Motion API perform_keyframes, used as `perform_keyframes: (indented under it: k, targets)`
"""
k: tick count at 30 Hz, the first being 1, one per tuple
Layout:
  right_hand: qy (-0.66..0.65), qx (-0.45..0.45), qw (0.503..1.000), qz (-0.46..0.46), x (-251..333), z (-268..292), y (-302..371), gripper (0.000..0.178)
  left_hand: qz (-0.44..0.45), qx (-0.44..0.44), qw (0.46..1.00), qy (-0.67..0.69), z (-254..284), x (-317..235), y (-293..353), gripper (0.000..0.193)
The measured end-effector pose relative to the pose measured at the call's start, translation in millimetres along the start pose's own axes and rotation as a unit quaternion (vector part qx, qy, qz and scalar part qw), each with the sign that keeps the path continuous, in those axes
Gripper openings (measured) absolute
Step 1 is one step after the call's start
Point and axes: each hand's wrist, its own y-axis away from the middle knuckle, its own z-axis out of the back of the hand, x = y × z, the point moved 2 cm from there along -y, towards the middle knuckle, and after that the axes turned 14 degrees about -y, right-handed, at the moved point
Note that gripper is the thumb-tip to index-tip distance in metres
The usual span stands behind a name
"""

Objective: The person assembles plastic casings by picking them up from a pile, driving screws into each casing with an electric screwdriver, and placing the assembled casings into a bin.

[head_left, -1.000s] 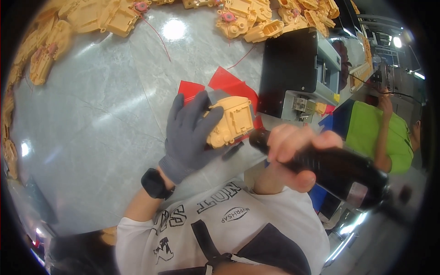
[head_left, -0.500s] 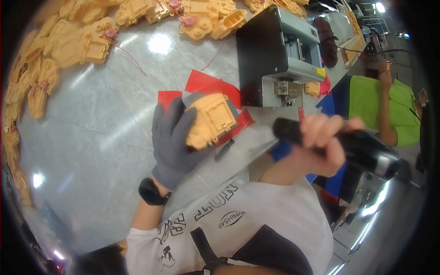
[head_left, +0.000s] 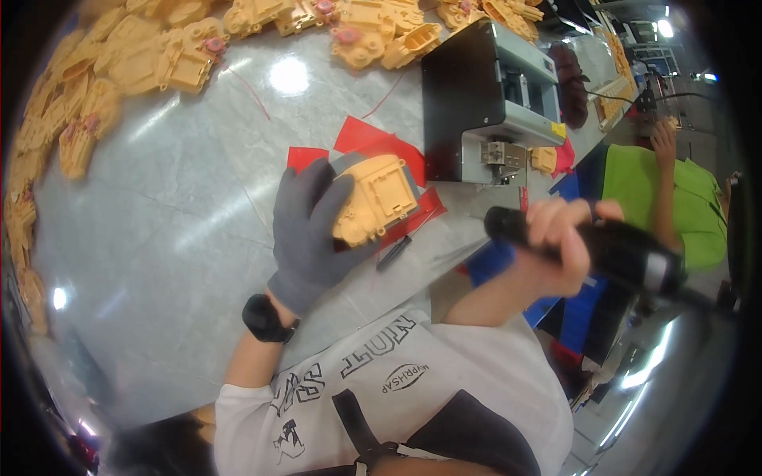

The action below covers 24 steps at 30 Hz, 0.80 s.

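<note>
1. While the left hand (head_left: 309, 238) steadies the yellow housing (head_left: 377, 198), apply light, even pressure; firm support should prevent the part from rocking or turning.
2. Locate the housing over the grey table (head_left: 159, 262), near its front edge, with red sheet pieces (head_left: 381, 143) beside its far and right sides. Whether it rests on a support underneath cannot be told.
3. Left hand state: gloved and curled around the left side of the housing, thumb toward the near edge. As a judgement, fingers belong on the outer rim, leaving the recessed face accessible.
4. Right hand state: the bare right hand (head_left: 559, 246) is wrapped around a black cylindrical tool (head_left: 627, 258), well apart from the housing. Blur hides exact finger placement.
5. Control the tool by its body and align its nose before any contact; a slanted approach could slip or mark the plastic.
6. Mind the black pen-shaped item (head_left: 394, 252) just beside the housing's near edge; it could obstruct the tool.
7. Left arm pose: the forearm rises from the lower edge, a black watch (head_left: 266, 317) at the wrist, hand angled inward.
8. Right arm pose: the forearm slants up and rightward; the tool lies tilted, nose leftward, rear end lower right.
</note>
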Motion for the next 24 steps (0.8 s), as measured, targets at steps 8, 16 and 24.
perform_keyframes:
  k: [8,16,24]
  targets:
    - [-0.115,0.264,0.952,-0.101,-25,-70,21,0.053,0.025,0.034,0.999,-0.008,1,8,10,0.079]
    - [-0.105,0.222,0.962,-0.123,-47,-85,34,0.05,0.053,0.031,0.998,0.025,2,7,15,0.074]
    - [-0.028,0.208,0.967,-0.142,-57,-96,36,0.045,0.065,0.036,0.997,0.029,1,10,17,0.071]
